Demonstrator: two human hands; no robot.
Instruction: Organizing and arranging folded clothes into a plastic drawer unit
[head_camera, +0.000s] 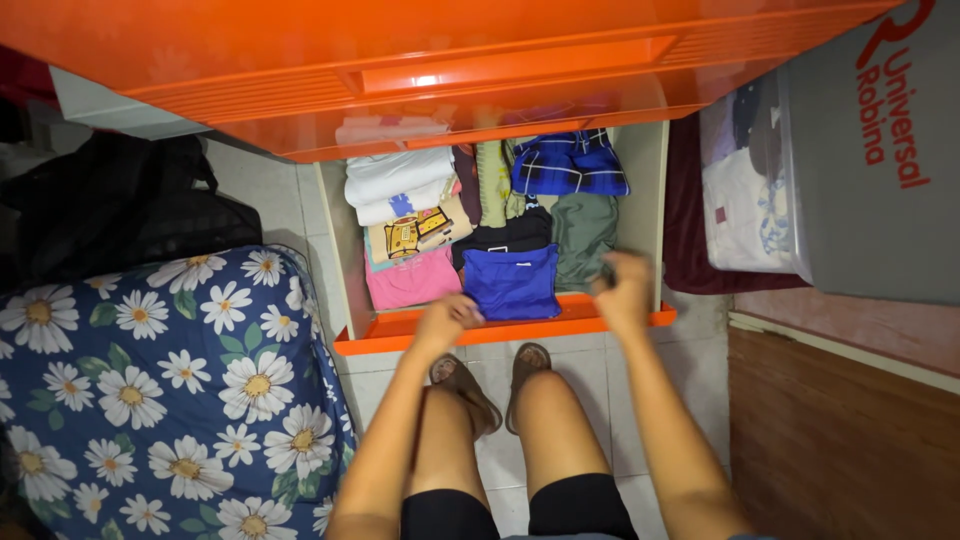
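Observation:
An open orange drawer (400, 335) sticks out from the bottom of an orange plastic cabinet (430, 60). It is packed with folded clothes: white pieces (398, 178), a pink one (410, 280), a blue one (512, 282), a blue plaid one (568, 163) and a green one (584, 232). My left hand (447, 318) rests on the drawer's front rim, near the pink and blue clothes. My right hand (625, 290) is blurred at the rim's right end, fingers curled beside the green cloth. Whether it grips anything is unclear.
A cushion with a blue daisy-print cover (150, 390) lies at the left, a black bag (110, 205) behind it. A grey cardboard box (875, 170) and a clear bin of cloth (745, 185) stand at right. My knees and sandalled feet (490, 380) are on the tiled floor.

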